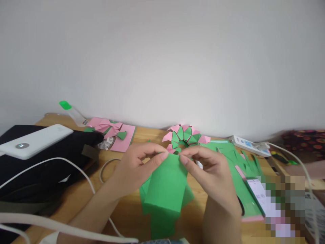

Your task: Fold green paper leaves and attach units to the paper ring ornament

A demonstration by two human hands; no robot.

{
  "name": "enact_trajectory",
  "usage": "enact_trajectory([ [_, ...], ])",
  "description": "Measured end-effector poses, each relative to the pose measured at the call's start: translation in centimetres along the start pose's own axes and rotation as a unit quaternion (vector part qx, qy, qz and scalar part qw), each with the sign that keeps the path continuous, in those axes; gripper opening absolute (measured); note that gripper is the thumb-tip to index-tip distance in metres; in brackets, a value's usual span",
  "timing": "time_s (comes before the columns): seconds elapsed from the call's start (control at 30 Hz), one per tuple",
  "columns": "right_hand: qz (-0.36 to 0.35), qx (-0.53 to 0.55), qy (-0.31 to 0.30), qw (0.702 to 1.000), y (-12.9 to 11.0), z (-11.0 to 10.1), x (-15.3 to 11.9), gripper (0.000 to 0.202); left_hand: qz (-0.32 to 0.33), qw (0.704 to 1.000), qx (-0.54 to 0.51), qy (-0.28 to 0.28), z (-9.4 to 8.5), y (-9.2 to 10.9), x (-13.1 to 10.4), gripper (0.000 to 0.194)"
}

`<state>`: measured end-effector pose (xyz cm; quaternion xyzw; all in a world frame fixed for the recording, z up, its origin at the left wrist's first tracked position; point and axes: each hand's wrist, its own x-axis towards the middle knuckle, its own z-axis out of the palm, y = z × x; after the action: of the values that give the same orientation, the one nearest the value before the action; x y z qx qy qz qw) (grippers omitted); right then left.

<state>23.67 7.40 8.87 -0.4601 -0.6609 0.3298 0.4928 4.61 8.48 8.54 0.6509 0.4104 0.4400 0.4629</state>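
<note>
A rectangular sheet of green paper [167, 184] hangs between my two hands, held by its top edge. My left hand [143, 166] pinches the top left corner between thumb and fingers. At the top right corner, my right hand [205, 166] pinches the same sheet. More green paper pieces [162, 225] lie on the table below and behind the held sheet. Just beyond my hands rests a ring of folded pink and green paper units [188, 134], its near side partly hidden by my fingers.
Pink sheets and folded pieces [124, 135] lie at the back left, near a green-capped bottle [73, 113]. A white power bank [38, 140] sits on black fabric [50, 179]. At right are green sheets [236, 179], a power strip [250, 145] and a phone [261, 196]. White cables cross the left side.
</note>
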Motion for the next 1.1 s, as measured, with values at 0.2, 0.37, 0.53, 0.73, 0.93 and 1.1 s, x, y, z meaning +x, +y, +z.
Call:
enact_trajectory([
  [0.2, 0.023, 0.046, 0.028, 0.998, 0.6, -0.5, 0.4, 0.008, 0.010, 0.992, 0.035, 0.121, -0.5, -0.7, 0.3, 0.015],
  [0.37, 0.006, 0.075, -0.056, 0.996, 0.9, -1.2, 0.2, 0.037, -0.047, 0.968, -0.108, 0.220, -0.4, -1.5, 1.1, 0.016],
  [0.53, 0.008, 0.094, -0.118, 0.989, 1.1, -0.7, -0.1, 0.050, -0.066, 0.957, -0.231, 0.162, 0.2, -1.5, 1.5, 0.021],
  [0.73, 0.022, 0.019, -0.120, 0.992, 0.9, 0.3, 0.1, 0.050, -0.079, 0.972, -0.184, 0.120, 1.3, -1.1, 1.2, 0.020],
  [0.93, 0.005, 0.000, -0.075, 0.997, 0.4, 1.5, 0.0, 0.052, -0.076, 0.976, -0.163, 0.122, 1.8, -1.1, 1.0, 0.022],
  [1.1, -0.019, -0.022, -0.010, 1.000, 0.5, 2.9, -0.2, 0.023, -0.032, 0.979, -0.184, 0.076, 2.0, -1.2, 0.9, 0.030],
])
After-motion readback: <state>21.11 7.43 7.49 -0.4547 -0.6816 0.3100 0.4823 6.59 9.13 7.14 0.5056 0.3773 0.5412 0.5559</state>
